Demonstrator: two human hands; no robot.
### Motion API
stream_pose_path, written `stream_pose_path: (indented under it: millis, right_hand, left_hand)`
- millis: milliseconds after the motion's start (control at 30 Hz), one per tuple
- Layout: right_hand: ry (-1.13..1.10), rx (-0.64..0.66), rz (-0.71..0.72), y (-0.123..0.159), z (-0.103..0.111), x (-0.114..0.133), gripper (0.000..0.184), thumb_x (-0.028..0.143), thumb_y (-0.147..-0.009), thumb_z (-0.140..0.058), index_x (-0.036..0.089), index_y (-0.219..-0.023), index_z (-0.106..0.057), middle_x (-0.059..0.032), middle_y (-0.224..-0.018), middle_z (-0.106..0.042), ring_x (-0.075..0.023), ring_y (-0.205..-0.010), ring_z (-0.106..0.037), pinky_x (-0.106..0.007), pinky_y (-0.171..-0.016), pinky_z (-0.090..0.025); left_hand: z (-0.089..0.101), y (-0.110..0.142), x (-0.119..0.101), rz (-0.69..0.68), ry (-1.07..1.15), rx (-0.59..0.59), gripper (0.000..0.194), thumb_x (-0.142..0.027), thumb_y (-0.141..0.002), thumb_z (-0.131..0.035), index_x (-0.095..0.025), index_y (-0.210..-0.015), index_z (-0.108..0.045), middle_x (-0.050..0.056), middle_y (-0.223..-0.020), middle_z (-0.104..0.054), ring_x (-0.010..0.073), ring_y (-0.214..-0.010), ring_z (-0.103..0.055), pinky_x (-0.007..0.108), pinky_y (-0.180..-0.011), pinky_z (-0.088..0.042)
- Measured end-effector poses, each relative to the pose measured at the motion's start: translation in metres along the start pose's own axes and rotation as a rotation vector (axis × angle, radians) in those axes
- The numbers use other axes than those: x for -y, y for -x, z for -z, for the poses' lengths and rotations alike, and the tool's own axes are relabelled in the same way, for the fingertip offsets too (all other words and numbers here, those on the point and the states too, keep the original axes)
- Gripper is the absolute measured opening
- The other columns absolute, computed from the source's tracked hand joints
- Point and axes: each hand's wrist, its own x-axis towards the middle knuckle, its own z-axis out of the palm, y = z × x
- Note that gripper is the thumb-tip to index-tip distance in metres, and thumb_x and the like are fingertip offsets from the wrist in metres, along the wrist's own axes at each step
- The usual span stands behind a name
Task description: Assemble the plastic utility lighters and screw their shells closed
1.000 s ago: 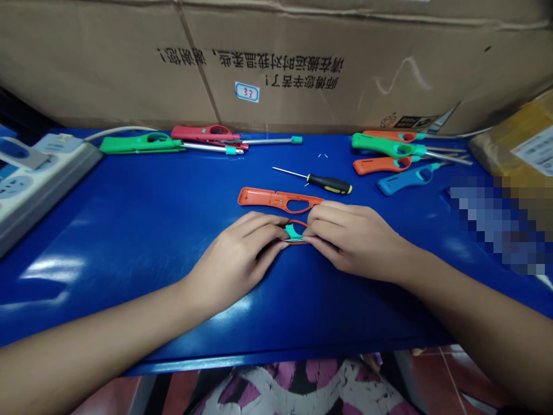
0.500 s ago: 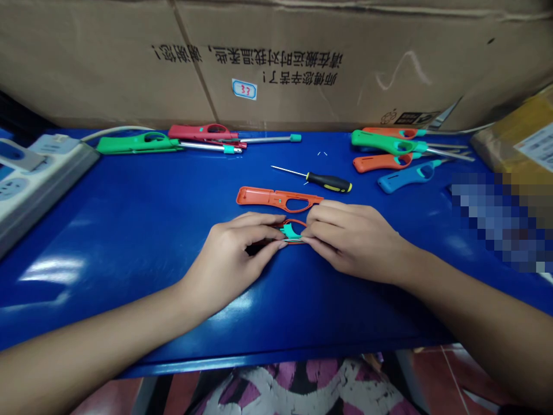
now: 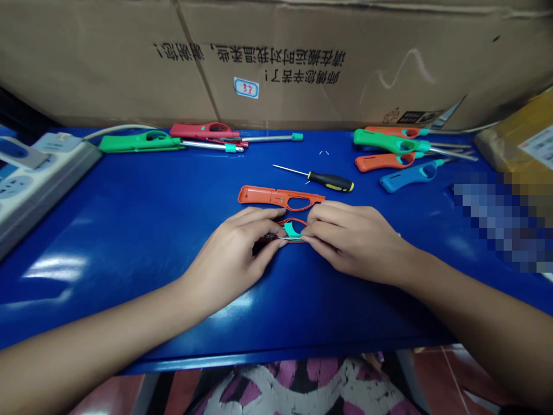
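Both hands meet at the middle of the blue table [image 3: 129, 219]. My left hand [image 3: 235, 256] and my right hand [image 3: 352, 239] are closed on an opened orange lighter half [image 3: 294, 231] with a teal trigger piece showing between the fingertips. Most of that half is hidden under the fingers. Just beyond the hands lies the other orange lighter shell half [image 3: 279, 197], empty and flat on the table. A black and yellow screwdriver [image 3: 322, 179] lies a little farther back, its thin shaft pointing left.
Green and red stick lighters [image 3: 173, 138] lie at the back left, several more lighters [image 3: 397, 153] at the back right. A white power strip [image 3: 30, 173] sits at the left edge. Large cardboard boxes [image 3: 276, 57] wall the back; a taped parcel [image 3: 522, 138] stands at right.
The fingertips of both hands have shifted slightly on the lighter half; the left fingers have drawn in a little. Nothing else on the table has moved.
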Motion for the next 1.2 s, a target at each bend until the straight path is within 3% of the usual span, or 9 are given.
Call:
stream_pose_path:
  millis: [367, 700, 867, 1033, 1200]
  right_hand:
    - [0.021, 0.009, -0.016, 0.000, -0.002, 0.000, 0.029, 0.024, -0.102, -0.047, 0.018, -0.088, -0.071, -0.0055, -0.091, -0.070, -0.0183, -0.087, -0.063, -0.031, -0.061, -0.035]
    - [-0.075, 0.042, -0.030, 0.001, -0.004, -0.002, 0.026, 0.022, -0.101, -0.049, 0.018, -0.088, -0.072, -0.0060, -0.091, -0.069, -0.0193, -0.086, -0.062, -0.031, -0.071, -0.044]
    - [-0.330, -0.004, -0.163, -0.001, -0.007, -0.003, 0.020, 0.018, -0.097, -0.056, 0.020, -0.087, -0.073, -0.0047, -0.091, -0.069, -0.0182, -0.090, -0.062, -0.031, -0.079, -0.048]
    - [-0.643, -0.056, -0.302, -0.005, -0.009, -0.006, 0.010, 0.015, -0.089, -0.068, 0.019, -0.084, -0.074, -0.0025, -0.082, -0.068, -0.0155, -0.082, -0.063, -0.030, -0.077, -0.050]
    - [-0.730, 0.011, -0.339, -0.005, -0.001, -0.011, 0.006, 0.021, -0.087, -0.071, 0.019, -0.092, -0.074, -0.0032, -0.087, -0.068, -0.0151, -0.081, -0.065, -0.029, -0.075, -0.052]
  left_hand:
    - [-0.001, 0.003, 0.002, -0.021, 0.026, -0.048, 0.012, -0.017, -0.092, -0.068, -0.018, -0.096, -0.079, 0.009, -0.119, -0.076, 0.0242, -0.111, -0.073, 0.038, -0.098, -0.061]
    - [-0.002, 0.003, 0.004, -0.132, -0.009, -0.061, 0.014, -0.016, -0.094, -0.064, -0.018, -0.097, -0.077, 0.008, -0.117, -0.076, 0.0213, -0.108, -0.073, 0.035, -0.096, -0.061]
    - [-0.002, 0.002, 0.006, -0.197, -0.038, -0.052, 0.014, -0.016, -0.097, -0.061, -0.018, -0.103, -0.074, 0.006, -0.106, -0.078, 0.0200, -0.104, -0.073, 0.034, -0.094, -0.061]
    - [-0.003, 0.004, 0.014, -0.333, -0.186, -0.026, 0.023, -0.017, -0.097, -0.060, -0.016, -0.116, -0.073, 0.011, -0.118, -0.075, 0.0238, -0.106, -0.073, 0.040, -0.094, -0.062]
    - [-0.003, 0.006, 0.019, -0.381, -0.228, 0.006, 0.027, -0.015, -0.098, -0.058, -0.013, -0.121, -0.072, 0.015, -0.122, -0.073, 0.0261, -0.110, -0.070, 0.044, -0.096, -0.062]
